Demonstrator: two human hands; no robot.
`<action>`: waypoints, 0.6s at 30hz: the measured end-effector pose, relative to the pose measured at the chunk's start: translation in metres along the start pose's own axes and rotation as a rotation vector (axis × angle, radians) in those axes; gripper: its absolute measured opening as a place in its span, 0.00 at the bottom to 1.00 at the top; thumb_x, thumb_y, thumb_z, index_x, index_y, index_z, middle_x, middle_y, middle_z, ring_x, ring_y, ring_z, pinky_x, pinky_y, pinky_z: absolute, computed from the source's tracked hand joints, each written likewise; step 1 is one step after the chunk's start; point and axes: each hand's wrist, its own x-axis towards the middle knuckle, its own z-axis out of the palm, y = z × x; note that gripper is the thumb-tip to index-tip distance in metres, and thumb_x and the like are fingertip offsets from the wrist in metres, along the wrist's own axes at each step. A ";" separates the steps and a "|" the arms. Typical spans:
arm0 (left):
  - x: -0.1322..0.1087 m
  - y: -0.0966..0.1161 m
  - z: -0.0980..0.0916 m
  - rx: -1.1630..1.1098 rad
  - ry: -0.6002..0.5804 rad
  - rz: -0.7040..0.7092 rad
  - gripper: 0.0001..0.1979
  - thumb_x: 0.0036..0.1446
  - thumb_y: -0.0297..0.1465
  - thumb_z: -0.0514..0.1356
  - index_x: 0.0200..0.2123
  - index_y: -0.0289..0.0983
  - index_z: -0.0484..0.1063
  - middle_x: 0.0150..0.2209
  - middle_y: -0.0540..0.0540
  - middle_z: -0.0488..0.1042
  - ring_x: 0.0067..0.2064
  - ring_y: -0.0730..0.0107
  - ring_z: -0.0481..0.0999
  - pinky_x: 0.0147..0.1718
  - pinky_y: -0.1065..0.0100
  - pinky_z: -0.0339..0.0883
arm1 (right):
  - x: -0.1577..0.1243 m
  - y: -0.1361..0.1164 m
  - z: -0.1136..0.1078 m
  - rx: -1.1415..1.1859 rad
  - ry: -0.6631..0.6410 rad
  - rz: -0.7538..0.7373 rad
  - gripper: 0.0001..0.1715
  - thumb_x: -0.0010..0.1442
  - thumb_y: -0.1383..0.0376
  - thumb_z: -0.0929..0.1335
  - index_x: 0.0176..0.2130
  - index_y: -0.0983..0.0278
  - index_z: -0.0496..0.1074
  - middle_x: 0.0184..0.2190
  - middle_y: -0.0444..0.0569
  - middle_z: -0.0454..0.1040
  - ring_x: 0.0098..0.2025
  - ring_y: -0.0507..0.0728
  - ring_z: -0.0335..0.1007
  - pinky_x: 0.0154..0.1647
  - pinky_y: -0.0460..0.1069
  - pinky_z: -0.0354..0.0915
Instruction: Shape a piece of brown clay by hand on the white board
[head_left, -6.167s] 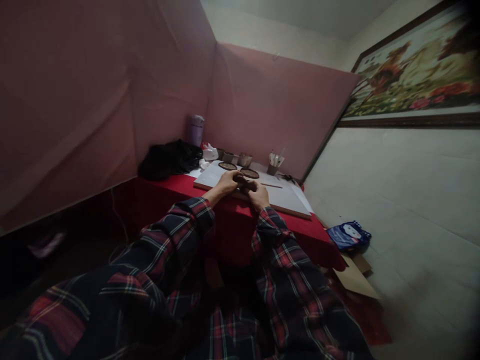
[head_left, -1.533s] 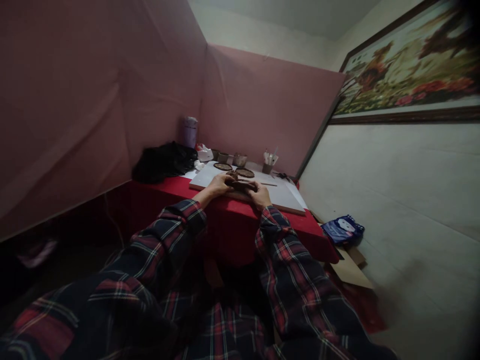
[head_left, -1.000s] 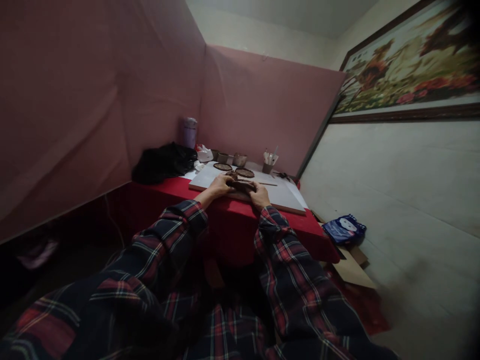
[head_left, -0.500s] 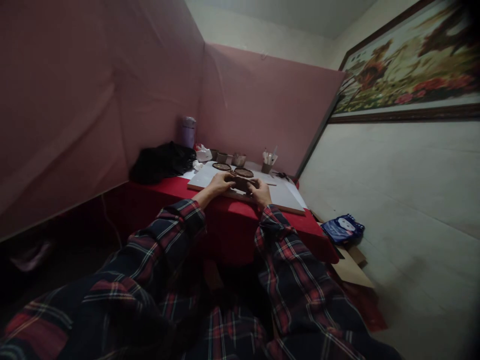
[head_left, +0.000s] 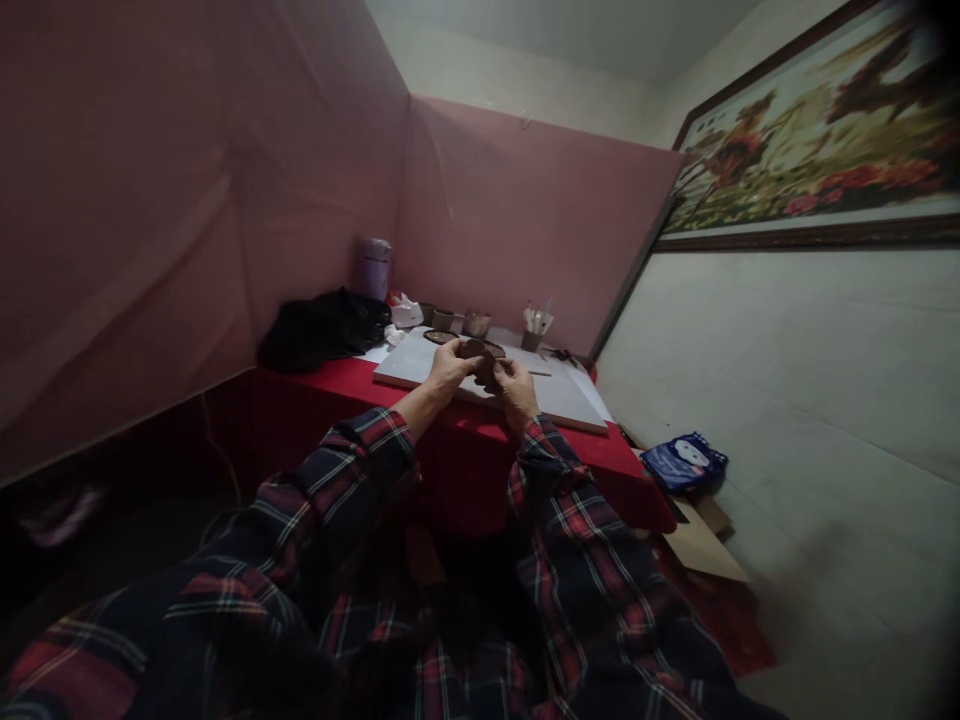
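My left hand [head_left: 448, 368] and my right hand [head_left: 516, 388] are closed on a dark brown clay piece [head_left: 486, 372], one hand at each side. The clay has an uneven lower edge and is raised above the front of a pale board [head_left: 405, 365]. Thumbs press on the near face, while most of the fingers are hidden behind the piece. On the board beyond my hands lies a flat round brown slab [head_left: 440, 337]. A second round slab [head_left: 496, 351] is partly covered by the held clay.
Small cups [head_left: 442, 320], a wider bowl [head_left: 476, 323] and a tool holder [head_left: 532, 340] line the back of the red-covered table [head_left: 330, 374]. A black bag [head_left: 322, 328] and purple bottle [head_left: 376, 270] stand left. A blue packet [head_left: 686, 462] lies at lower right.
The clay piece has turned from a wide, level strip into a tilted, more upright pose. My hands have moved slightly closer together, and both still grip it.
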 end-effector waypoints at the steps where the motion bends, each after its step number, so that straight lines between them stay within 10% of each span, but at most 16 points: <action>1: 0.001 0.005 0.000 0.038 0.000 0.000 0.16 0.43 0.22 0.64 0.39 0.30 0.71 0.37 0.43 0.77 0.33 0.72 0.74 0.36 0.69 0.69 | 0.000 -0.001 -0.001 -0.025 -0.018 -0.003 0.25 0.53 0.45 0.68 0.39 0.62 0.65 0.35 0.48 0.76 0.32 0.54 0.76 0.28 0.47 0.70; 8: 0.018 0.037 0.001 0.594 -0.340 0.141 0.34 0.40 0.18 0.64 0.54 0.33 0.68 0.34 0.45 0.77 0.35 0.66 0.74 0.36 0.68 0.66 | 0.013 -0.024 -0.017 -0.238 -0.044 -0.179 0.19 0.51 0.57 0.70 0.40 0.64 0.71 0.41 0.51 0.77 0.44 0.57 0.73 0.44 0.52 0.70; 18: 0.015 0.017 -0.021 0.878 -0.338 0.156 0.27 0.40 0.17 0.62 0.48 0.32 0.73 0.39 0.42 0.78 0.37 0.65 0.75 0.35 0.71 0.65 | 0.015 0.008 -0.017 -0.458 0.055 -0.160 0.10 0.52 0.62 0.67 0.35 0.63 0.72 0.31 0.46 0.77 0.36 0.55 0.72 0.42 0.51 0.69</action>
